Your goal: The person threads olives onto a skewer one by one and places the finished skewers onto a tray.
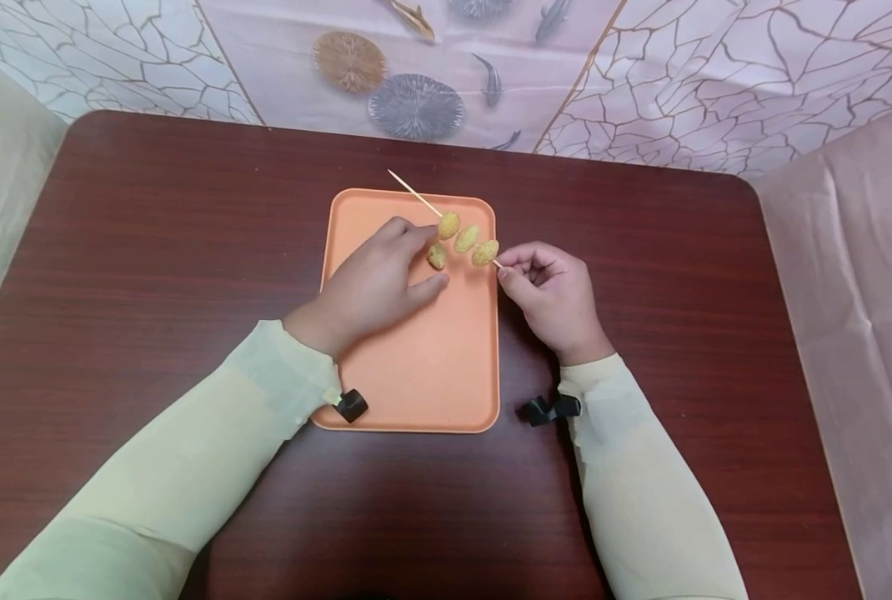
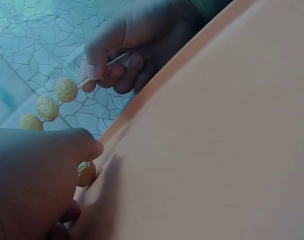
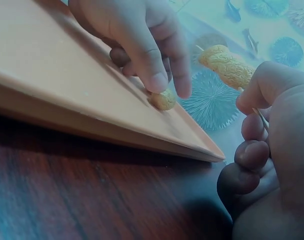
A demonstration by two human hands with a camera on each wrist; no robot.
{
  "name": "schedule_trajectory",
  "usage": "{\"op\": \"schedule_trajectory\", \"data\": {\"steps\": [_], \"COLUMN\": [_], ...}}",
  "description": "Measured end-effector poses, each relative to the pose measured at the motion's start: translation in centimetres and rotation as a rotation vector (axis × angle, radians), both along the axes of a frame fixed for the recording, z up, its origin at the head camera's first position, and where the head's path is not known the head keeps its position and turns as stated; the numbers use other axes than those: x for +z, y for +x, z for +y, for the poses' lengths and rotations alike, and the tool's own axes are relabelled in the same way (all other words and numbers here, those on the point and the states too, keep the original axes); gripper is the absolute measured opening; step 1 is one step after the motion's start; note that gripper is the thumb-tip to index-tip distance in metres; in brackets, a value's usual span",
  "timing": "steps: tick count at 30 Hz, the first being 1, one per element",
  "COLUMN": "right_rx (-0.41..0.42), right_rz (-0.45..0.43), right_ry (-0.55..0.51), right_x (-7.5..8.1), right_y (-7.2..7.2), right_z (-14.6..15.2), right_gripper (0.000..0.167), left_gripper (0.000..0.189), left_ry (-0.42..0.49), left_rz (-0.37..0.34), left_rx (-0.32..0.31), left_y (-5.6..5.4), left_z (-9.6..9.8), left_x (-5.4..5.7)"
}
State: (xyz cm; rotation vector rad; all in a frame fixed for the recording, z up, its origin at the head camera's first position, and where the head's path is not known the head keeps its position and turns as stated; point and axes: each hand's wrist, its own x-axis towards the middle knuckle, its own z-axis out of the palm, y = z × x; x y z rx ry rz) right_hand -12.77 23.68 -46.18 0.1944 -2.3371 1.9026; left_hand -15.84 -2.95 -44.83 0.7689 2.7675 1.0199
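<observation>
My right hand [image 1: 554,296] pinches the blunt end of a thin wooden skewer [image 1: 414,192] between thumb and fingers. Three wrinkled, yellow oval pieces are threaded on it: one near that hand [image 1: 485,253], one in the middle [image 1: 466,239] and one farthest along [image 1: 449,225]. The skewer's pointed end slants up and left past the far rim of an orange tray [image 1: 423,375]. A loose wrinkled piece [image 3: 163,99] lies on the tray. Over it reaches my left hand [image 1: 374,279], thumb and index finger spread apart on either side, fingertips close by it.
The tray rests on a dark red-brown wooden table [image 1: 641,467]. Patterned cloth [image 1: 716,83] hangs behind the table's far edge, with pale cloth [image 1: 859,317] at the right side. A black wrist mount [image 1: 352,406] on the left sleeve hangs over the tray.
</observation>
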Motion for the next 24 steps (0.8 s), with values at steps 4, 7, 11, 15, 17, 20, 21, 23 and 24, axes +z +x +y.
{"op": "schedule_trajectory", "data": {"steps": [4,7,11,15,17,20,21,23,24], "right_rx": [0.002,0.008,0.015,0.018,0.019,0.022,0.022,0.022,0.022], "right_rz": [-0.005,-0.006,-0.004,0.001,0.001,-0.001,-0.002,-0.003,-0.004], "right_ry": [-0.001,-0.002,-0.002,0.001,0.005,0.009,0.011,0.018,0.020], "right_x": [-0.02,-0.02,-0.04,-0.01,-0.01,0.01,0.02,0.02,0.01], "right_y": [-0.02,0.01,0.01,0.04,0.04,0.05,0.05,0.06,0.04], "right_z": [-0.04,-0.06,-0.06,-0.07,-0.06,-0.04,-0.03,-0.02,-0.01], "right_gripper": [0.010,0.010,0.010,0.011,0.010,0.010,0.010,0.010,0.010], "left_gripper": [0.050,0.046,0.042,0.035,0.032,0.028,0.028,0.028,0.028], "left_ry": [-0.008,-0.011,-0.006,0.015,0.025,0.031,0.027,0.023,0.020], "left_rz": [0.002,-0.005,-0.003,0.014,0.024,0.034,0.035,0.034,0.035], "left_rx": [0.001,0.023,0.048,0.059,0.059,0.054,0.051,0.046,0.044], "left_y": [0.03,0.03,0.03,0.06,0.09,0.15,0.16,0.20,0.21], "left_z": [0.24,0.31,0.31,0.28,0.24,0.17,0.13,0.06,0.03], "left_x": [0.11,0.15,0.13,0.13,0.15,0.12,0.09,0.02,-0.04]}}
